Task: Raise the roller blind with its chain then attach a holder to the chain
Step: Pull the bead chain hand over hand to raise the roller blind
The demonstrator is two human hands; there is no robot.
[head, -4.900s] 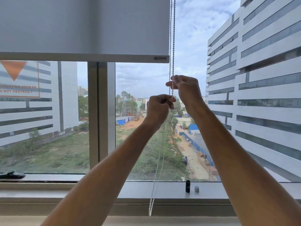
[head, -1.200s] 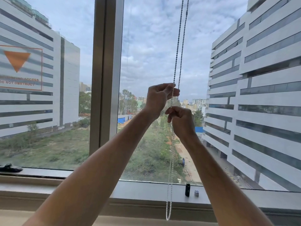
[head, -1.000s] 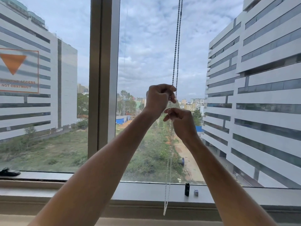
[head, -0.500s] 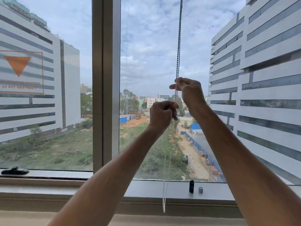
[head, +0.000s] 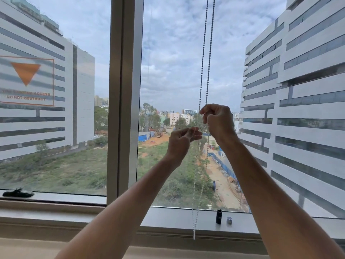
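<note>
The bead chain hangs in two strands in front of the right window pane, and its loop ends in a small white piece below the sill. My right hand is closed on the chain at the higher spot. Just below and to its left, my left hand pinches the chain between thumb and curled fingers. The roller blind is out of view above the frame. A small black holder and a small grey piece stand on the window sill, to the right of the chain's lower end.
A vertical window post divides the glass left of the chain. A black latch lies on the left sill. An orange triangle sticker is on the left pane. Buildings and open ground lie outside.
The blind's lower edge has risen out of view. In the last half second both hands came down along the chain, the right hand staying above the left, and the left fingers loosened a little.
</note>
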